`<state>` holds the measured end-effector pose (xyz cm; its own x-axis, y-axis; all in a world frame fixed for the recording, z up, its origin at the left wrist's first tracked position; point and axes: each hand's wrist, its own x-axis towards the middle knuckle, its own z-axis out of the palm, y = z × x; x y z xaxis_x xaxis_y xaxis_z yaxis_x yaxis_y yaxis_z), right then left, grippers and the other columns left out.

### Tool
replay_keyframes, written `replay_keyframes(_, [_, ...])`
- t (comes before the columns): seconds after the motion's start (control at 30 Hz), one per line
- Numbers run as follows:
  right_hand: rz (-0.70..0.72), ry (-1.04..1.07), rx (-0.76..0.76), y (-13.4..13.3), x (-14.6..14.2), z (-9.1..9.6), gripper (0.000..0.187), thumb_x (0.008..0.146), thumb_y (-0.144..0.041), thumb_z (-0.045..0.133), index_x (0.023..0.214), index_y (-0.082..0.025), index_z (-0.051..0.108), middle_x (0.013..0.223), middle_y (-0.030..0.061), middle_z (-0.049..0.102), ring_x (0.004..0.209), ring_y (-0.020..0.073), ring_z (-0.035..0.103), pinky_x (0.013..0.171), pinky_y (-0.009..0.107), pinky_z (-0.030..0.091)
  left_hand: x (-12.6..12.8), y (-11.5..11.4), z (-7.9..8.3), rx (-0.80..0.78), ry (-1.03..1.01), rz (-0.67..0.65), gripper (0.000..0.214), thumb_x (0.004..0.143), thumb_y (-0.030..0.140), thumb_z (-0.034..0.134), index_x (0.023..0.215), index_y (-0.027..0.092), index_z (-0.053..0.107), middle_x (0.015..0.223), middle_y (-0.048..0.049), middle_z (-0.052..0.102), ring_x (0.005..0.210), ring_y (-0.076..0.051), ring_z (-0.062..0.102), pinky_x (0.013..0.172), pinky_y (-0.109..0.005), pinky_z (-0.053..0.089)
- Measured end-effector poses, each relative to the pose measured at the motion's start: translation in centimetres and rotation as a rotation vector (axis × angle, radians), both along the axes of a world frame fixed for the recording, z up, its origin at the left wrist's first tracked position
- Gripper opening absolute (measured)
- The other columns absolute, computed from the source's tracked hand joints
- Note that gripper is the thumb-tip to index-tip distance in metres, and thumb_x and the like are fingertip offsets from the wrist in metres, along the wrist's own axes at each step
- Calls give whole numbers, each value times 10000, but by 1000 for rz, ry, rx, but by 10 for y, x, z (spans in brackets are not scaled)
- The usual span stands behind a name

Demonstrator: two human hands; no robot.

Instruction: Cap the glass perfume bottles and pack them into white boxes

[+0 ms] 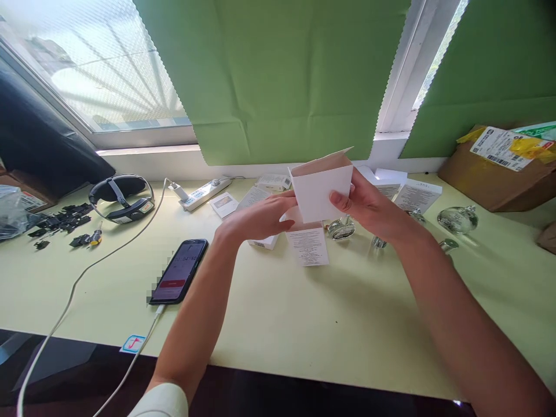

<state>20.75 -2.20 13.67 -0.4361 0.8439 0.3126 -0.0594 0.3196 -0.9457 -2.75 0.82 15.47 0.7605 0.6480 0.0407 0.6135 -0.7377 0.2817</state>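
Note:
Both my hands hold a small white cardboard box up above the pale yellow table; its top flap stands open and the brown inside shows. My left hand grips its lower left side with curled fingers. My right hand pinches its right side, thumb on the front face. Below the box lie a printed leaflet and another small white box. A glass ball object sits just under my right hand.
A phone on a white cable lies at the left, with a headband device, small black parts and a power strip behind it. More white boxes, a glass ball and a brown carton stand at right.

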Motion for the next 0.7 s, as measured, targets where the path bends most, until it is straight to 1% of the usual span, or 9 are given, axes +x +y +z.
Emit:
replay_keyframes(0.1, [-27,-32,32,-1,-1,1,489,802,-517,724,1234,-344,574,1243,15,663,1211,283,584,933,452,542,3,2,-4,21,-17,14,154,908,174,461,926,191,613,1047,-54,664,1091,-206,578,942,-322,454])
replay_keyframes(0.2, [-29,-77,43,3,0,-1,478,784,-499,745,1211,-338,600,1221,15,671,1138,286,618,900,462,552,3,5,-7,31,-31,45,147,896,140,450,898,187,589,1027,-47,664,1025,-184,586,898,-299,466])
replay_keyframes(0.3, [-13,-110,39,6,2,-5,457,803,-497,725,1210,-331,601,1201,22,676,1062,278,646,872,475,560,1,6,-6,3,-34,81,134,912,214,488,953,190,613,1063,-37,665,982,-173,587,874,-292,472])
replay_keyframes(0.43, [-16,-159,63,6,3,-6,463,782,-513,740,1181,-314,615,1131,35,687,1044,288,646,883,487,555,-2,5,-3,-40,-45,67,158,900,296,543,979,202,644,1159,-24,651,1034,-179,586,913,-290,466])
replay_keyframes(0.57, [-61,-211,127,1,-1,-6,441,757,-539,754,1123,-329,626,1037,31,693,1052,306,624,885,482,544,-4,5,-2,-112,-64,103,266,882,337,589,1115,215,628,1106,-29,675,1033,-192,595,874,-282,483])
replay_keyframes(0.63, [-60,-242,158,1,-2,-8,422,772,-552,735,1114,-336,614,1016,24,691,1028,299,622,868,474,539,-4,5,-1,-158,-88,89,296,884,336,590,1154,218,614,1093,-32,687,1036,-193,600,862,-281,490])
replay_keyframes(0.7, [-67,-302,183,3,-2,-11,407,796,-558,708,1116,-335,592,994,22,687,972,289,626,827,465,535,-4,6,-1,-171,-108,74,318,883,336,597,1180,224,604,1116,-35,688,1049,-194,600,870,-284,491])
